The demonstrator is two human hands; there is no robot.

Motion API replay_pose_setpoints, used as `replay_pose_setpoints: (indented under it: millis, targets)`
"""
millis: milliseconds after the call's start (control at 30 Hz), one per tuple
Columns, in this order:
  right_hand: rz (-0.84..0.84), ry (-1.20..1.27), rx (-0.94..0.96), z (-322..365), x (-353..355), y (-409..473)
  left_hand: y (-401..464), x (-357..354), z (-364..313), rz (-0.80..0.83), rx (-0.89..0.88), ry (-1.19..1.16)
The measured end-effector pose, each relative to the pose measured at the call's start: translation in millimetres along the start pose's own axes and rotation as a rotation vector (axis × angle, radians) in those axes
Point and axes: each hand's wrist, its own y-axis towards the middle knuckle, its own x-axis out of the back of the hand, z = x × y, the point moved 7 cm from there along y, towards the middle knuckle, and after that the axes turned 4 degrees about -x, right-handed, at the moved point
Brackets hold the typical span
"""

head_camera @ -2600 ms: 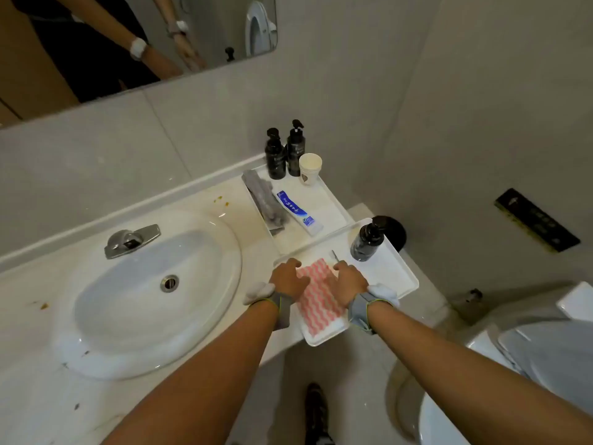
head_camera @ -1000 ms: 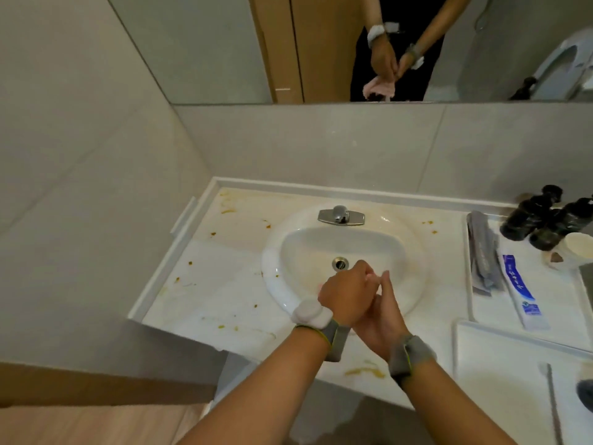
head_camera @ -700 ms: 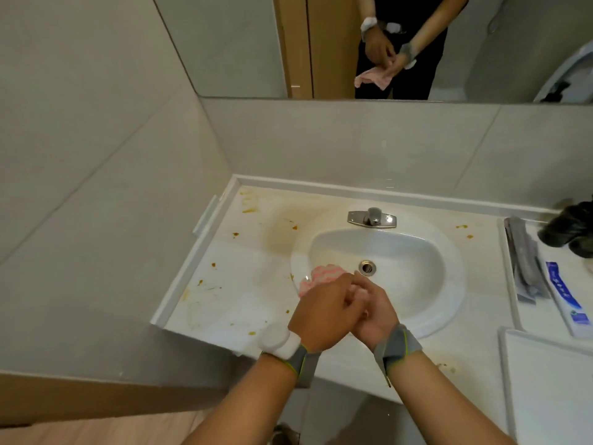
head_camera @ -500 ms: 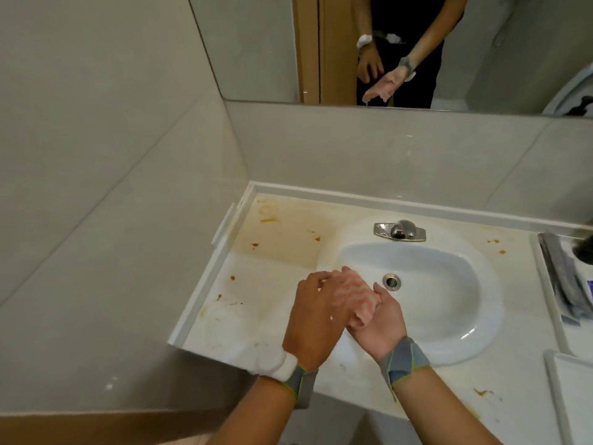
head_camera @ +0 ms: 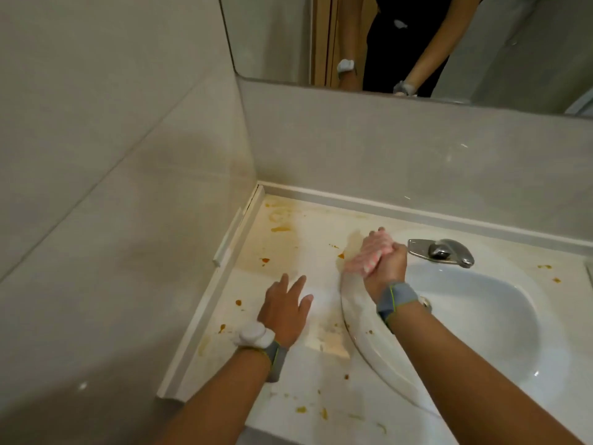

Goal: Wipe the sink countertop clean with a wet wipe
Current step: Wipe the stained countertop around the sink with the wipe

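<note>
1. Front edge of the counter (head_camera: 321, 374), closest to us: brown spots and smears all along it, none of it wiped by the look of things.
2. Left hand (head_camera: 284, 311) next, palm down and fingers fanned out flat on the counter between the left edge and the sink (head_camera: 481, 316) rim. It holds nothing; I'd call it a brace.
3. Just beside that hand's wrist, a tan patch on the counter, hard against the sink rim.
4. Further in, the right hand (head_camera: 383, 268) is curled tight around the wipe (head_camera: 362, 261), pink and bunched, pressing it onto the counter at the sink's back-left rim, just left of the tap (head_camera: 441, 252).
5. The wipe's long axis runs diagonally, pointing toward the back-left corner.
6. Here's the key line: the heavy staining lies left of and beyond the wipe, an orange wash (head_camera: 282, 229) spread into that back-left corner, with spots between.
7. The right hand is the one loaded and nearer, so the stroke likely pushes out and left, crossing ahead of the braced hand.
</note>
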Motion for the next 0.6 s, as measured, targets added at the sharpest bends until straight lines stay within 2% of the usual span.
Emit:
replay_pose_setpoints:
  millis: [67, 100, 200, 233, 333, 400, 500, 600]
  targets:
    - [-0.074, -0.377, 0.139, 5.9, -7.5, 36.0, 37.7, -15.5, 21.6, 0.052, 0.034, 0.091]
    - [-0.057, -0.631, 0.189, 2.6, -14.9, 52.9, 55.2, -20.6, 28.9, 0.066, 0.038, 0.127]
    - [0.118, -1.515, 0.302, -31.4, -25.7, 85.7, 85.3, -30.5, 30.9, 0.117, -0.018, 0.219]
    - [0.176, -1.702, 0.338, -46.0, -21.8, 93.5, 92.3, -36.9, 30.2, 0.168, -0.021, 0.221]
    - [0.221, -1.815, 0.324, -75.2, -3.9, 111.1, 104.0, -54.9, 31.9, 0.311, 0.011, 0.265]
    - [0.127, -1.911, 0.403, -77.0, 5.0, 117.1, 99.3, -57.1, 30.8, 0.323, 0.008, 0.283]
    - [-0.040, -2.184, 0.517, -81.1, 5.2, 132.9, 100.6, -52.4, 30.3, 0.309, 0.024, 0.266]
    - [-0.163, -2.180, 0.536, -87.8, 5.9, 145.5, 103.5, -45.8, 28.1, 0.320, 0.070, 0.259]
